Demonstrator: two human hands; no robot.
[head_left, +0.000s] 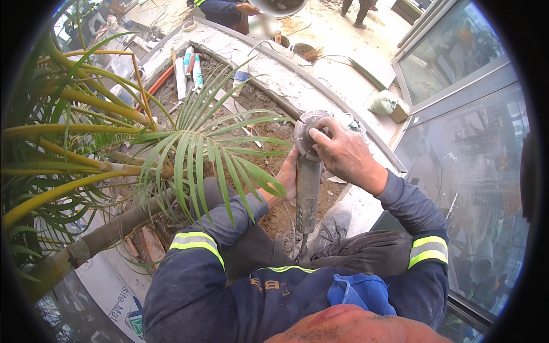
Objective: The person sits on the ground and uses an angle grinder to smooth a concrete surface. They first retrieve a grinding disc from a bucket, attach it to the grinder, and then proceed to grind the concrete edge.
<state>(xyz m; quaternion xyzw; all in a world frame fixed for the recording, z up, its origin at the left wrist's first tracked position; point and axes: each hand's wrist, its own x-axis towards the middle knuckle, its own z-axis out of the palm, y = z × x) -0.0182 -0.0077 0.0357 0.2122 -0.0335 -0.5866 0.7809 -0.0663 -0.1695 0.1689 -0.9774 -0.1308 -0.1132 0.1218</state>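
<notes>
Upright in front of me is an angle grinder (308, 197), its long dusty grey body pointing toward me and its cord running from the near end. A round grey disc (305, 132) sits at its far end. My left hand (287, 175) is closed around the grinder from the left, just below the head; its fingertips are hidden behind the tool. Over the disc, my right hand (347, 153) has curled fingers and a thumb pressed at the disc's middle and right side. Whether those fingers also pinch a small part there is hidden.
Palm fronds (200, 143) reach in from the left, close to my left forearm. A white planter ledge (343, 128) curves beyond the grinder. Sealant tubes (180, 79) lie in the soil bed. Glass panels (466, 177) stand at right. Another person's hand (247, 8) is at the top.
</notes>
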